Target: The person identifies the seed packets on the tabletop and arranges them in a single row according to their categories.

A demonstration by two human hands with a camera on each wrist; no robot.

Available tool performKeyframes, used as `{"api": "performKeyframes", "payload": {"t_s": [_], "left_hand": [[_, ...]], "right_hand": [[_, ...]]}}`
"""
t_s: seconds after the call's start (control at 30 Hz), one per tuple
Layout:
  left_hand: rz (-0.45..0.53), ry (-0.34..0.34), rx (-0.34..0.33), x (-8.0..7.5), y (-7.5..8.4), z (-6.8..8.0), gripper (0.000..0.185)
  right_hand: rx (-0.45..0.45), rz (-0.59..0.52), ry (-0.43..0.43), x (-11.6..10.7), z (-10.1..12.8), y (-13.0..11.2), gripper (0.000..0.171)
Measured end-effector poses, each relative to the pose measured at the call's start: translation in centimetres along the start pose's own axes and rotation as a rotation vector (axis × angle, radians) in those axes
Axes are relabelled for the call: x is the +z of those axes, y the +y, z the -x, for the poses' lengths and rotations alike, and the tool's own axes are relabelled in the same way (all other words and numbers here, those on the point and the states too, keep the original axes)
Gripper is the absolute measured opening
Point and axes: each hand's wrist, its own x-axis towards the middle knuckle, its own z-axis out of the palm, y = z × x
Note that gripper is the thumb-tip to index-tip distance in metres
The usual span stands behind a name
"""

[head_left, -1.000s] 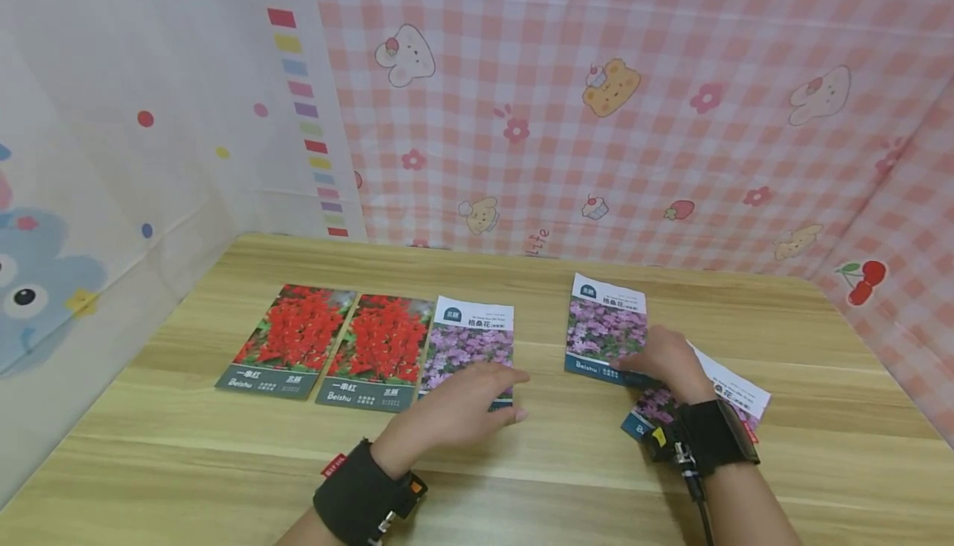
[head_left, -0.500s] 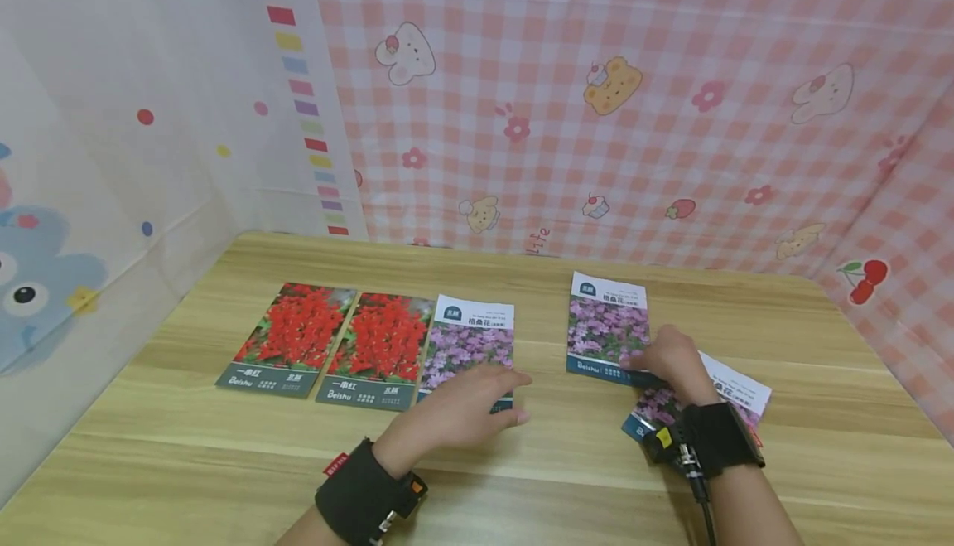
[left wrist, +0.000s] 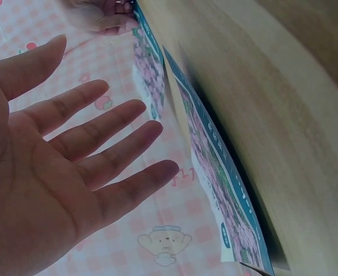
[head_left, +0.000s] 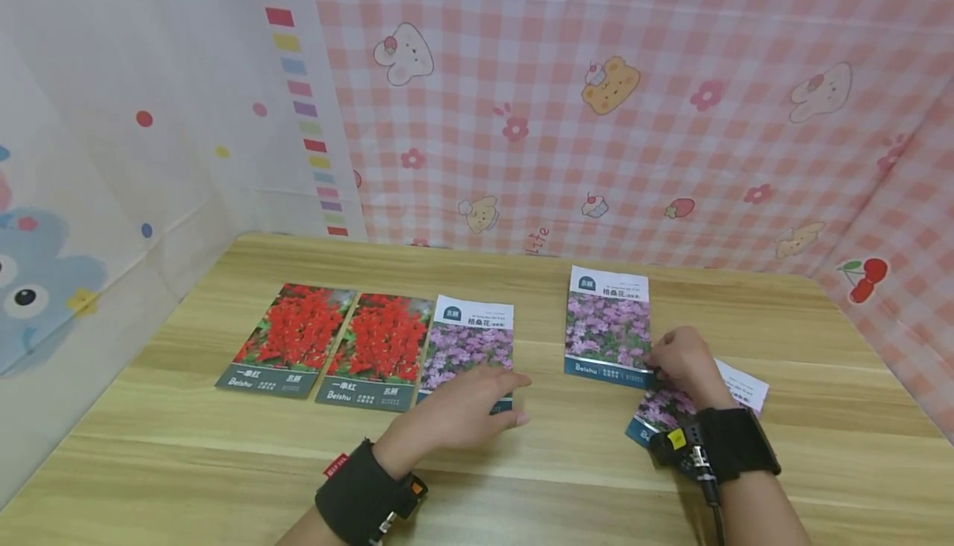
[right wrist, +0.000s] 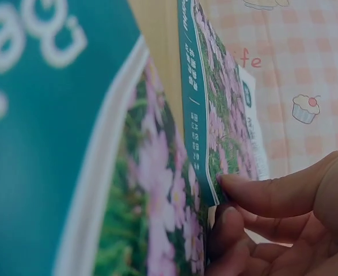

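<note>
My right hand (head_left: 684, 364) pinches the lower right corner of a purple flower seed packet (head_left: 607, 322), with the thumb (right wrist: 255, 192) on its printed face. Under that hand and wrist lies another purple flower seed packet (head_left: 745, 384), slanted and partly covered. My left hand (head_left: 455, 409) is spread, its fingers straight and holding nothing. In the head view it overlaps the lower part of a third purple flower seed packet (head_left: 473, 339); the left wrist view shows the bare palm (left wrist: 36, 195) beside a purple packet (left wrist: 206, 155).
Two red flower seed packets (head_left: 294, 330) lie side by side at the left, in a row with the third purple one. The wooden table (head_left: 224, 463) ends at a pink checked cloth (head_left: 462, 115) behind and a white cloth at the left.
My right hand has slid slightly right to the packet's lower corner, and that packet has shifted slightly away and straightened. The left hand stays where it was.
</note>
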Motion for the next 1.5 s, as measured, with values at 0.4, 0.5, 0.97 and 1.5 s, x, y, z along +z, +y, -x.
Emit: {"api": "performKeyframes", "payload": {"t_s": [0.4,0.5,0.97,1.5], "left_hand": [[0.001,0.019,0.004,0.2,-0.2,0.0,0.045],[-0.002,0.023,0.005,0.2,-0.2,-0.1,0.045],[-0.001,0.029,0.006,0.3,-0.3,-0.2,0.045],[0.137,0.156,-0.059,0.5,-0.6,-0.5,0.057]], "right_hand": [[-0.065,-0.183,0.042,0.0,0.2,0.6,0.007],[-0.069,-0.245,0.057,-0.1,0.4,0.7,0.005],[-0.091,-0.446,0.073,-0.4,0.5,1.1,0.004],[-0.284,-0.496,-0.099,-1.1,2.2,-1.4,0.006]]}}
